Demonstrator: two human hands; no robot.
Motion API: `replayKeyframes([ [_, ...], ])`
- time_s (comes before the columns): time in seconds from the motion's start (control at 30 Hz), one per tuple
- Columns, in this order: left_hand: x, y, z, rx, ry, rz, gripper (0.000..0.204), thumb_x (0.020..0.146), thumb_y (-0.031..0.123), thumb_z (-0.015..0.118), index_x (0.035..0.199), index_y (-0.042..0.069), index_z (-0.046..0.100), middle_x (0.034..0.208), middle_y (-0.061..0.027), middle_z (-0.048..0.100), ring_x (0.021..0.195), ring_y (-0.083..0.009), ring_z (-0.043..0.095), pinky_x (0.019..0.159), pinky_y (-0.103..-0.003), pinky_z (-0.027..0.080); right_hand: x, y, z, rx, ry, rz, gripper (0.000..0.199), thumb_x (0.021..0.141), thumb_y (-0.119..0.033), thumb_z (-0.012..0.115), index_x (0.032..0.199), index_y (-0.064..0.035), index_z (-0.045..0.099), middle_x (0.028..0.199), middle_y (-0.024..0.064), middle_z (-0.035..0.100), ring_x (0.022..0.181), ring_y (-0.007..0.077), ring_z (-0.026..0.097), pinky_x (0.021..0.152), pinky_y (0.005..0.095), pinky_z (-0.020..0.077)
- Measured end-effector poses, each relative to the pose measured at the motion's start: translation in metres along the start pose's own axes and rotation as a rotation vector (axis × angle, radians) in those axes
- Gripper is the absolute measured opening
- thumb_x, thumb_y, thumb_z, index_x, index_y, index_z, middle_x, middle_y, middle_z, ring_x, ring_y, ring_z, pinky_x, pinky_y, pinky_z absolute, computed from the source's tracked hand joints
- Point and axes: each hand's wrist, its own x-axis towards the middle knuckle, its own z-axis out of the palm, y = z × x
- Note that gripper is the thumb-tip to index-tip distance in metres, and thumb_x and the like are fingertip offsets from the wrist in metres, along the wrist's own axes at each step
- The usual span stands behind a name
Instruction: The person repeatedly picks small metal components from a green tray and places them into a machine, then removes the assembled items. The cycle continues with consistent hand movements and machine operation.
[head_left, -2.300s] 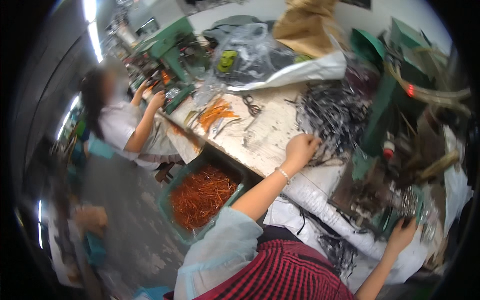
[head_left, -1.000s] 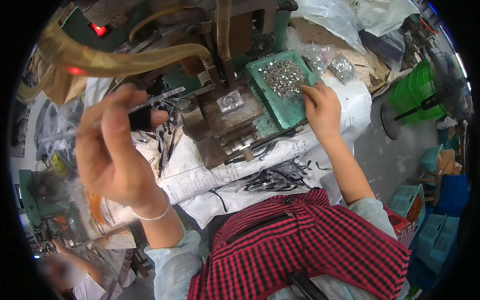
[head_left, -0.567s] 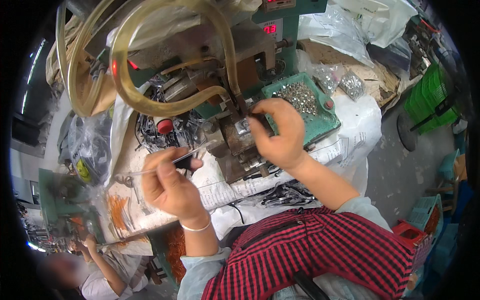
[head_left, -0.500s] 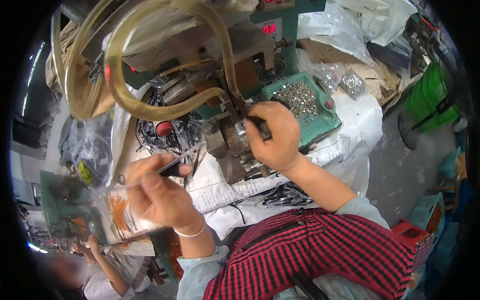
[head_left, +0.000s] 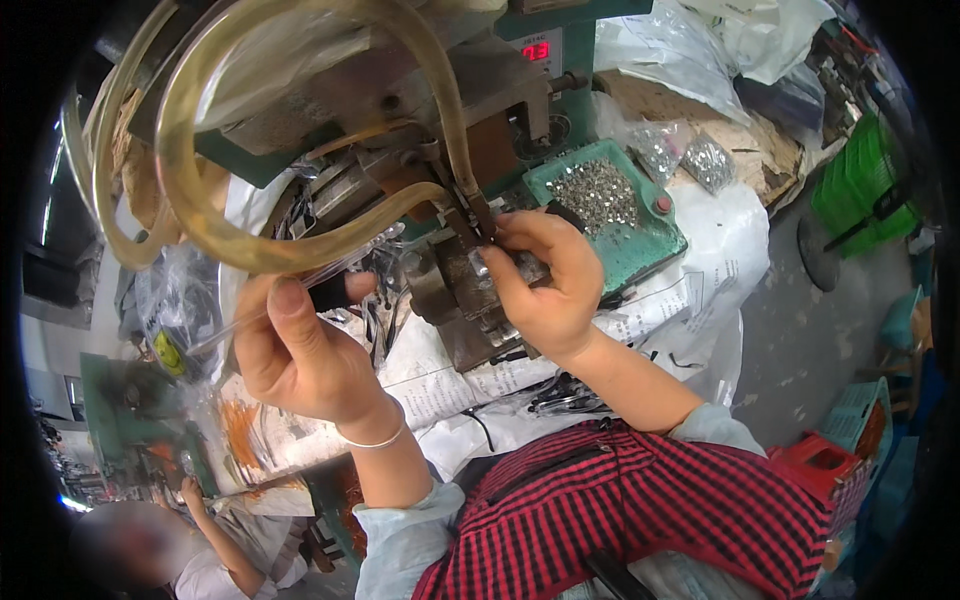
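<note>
My left hand (head_left: 310, 355), with a white band at its wrist, is closed round a thin, pale, see-through strand (head_left: 225, 335). The strand slants up past the thumb toward the machine; its exact kind is unclear. Dark material covers part of one finger. My right hand (head_left: 550, 285) is pinched at the metal fixture (head_left: 455, 275) of a green bench machine, right beside its dark upright jaws (head_left: 472, 222). A small shiny metal part (head_left: 478, 262) shows by the fingertips; whether the fingers grip it is hidden.
A green tray (head_left: 665, 235) of small metal pieces stands right of the fixture. Thick yellowish hoses (head_left: 175, 130) loop over the left side. Black cables (head_left: 565, 395) lie on white sheeting. A co-worker's arm (head_left: 225, 540) shows at lower left. Green crates (head_left: 860, 205) stand at right.
My left hand has risen slightly and moved a little left, with the strand still in it. My right hand stays at the fixture. The hoses appear shifted left.
</note>
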Motion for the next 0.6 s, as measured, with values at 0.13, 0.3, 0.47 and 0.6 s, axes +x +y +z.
replayKeyframes([
  [0.13,0.001,0.004,0.007,-0.012,0.069,-0.006,0.025,0.105,0.017,0.061,0.103,-0.007,0.068,0.091,-0.0200,0.074,0.064,-0.0183,0.068,0.050,-0.024,0.055,0.012,0.004,0.000,-0.144,0.056,-0.363,0.039,0.073,0.008,0.081,0.107,-0.0028,0.065,0.090,0.0083,0.071,0.072,0.0210,0.069,0.080,0.0353,0.0539],
  [0.3,0.001,0.004,0.006,-0.024,0.066,-0.033,0.024,0.104,0.016,0.062,0.103,-0.007,0.067,0.091,-0.0195,0.074,0.065,-0.0183,0.068,0.050,-0.024,0.055,0.012,-0.002,0.006,-0.224,0.112,-0.391,0.045,0.072,0.007,0.080,0.113,-0.0041,0.063,0.083,0.0071,0.070,0.073,0.0218,0.068,0.086,0.0361,0.0514],
  [0.47,-0.003,0.008,0.005,0.063,0.087,-0.029,0.020,0.103,0.009,0.059,0.101,-0.009,0.067,0.092,-0.0201,0.071,0.062,-0.0220,0.070,0.053,-0.026,0.057,0.010,-0.044,-0.002,0.162,-0.052,0.302,0.057,0.081,0.006,0.071,0.135,0.0031,0.055,0.104,0.0144,0.071,0.101,0.0246,0.069,0.100,0.0378,0.0494],
  [0.6,-0.044,0.013,-0.013,0.340,-0.358,0.222,0.011,0.096,0.006,0.066,0.100,-0.001,0.072,0.100,-0.0161,0.075,0.063,-0.0194,0.069,0.059,-0.028,0.055,0.020,-0.058,-0.031,0.329,-0.291,0.407,0.054,0.086,0.005,0.065,0.139,0.0029,0.053,0.126,0.0190,0.066,0.112,0.0215,0.066,0.104,0.0368,0.0488],
])
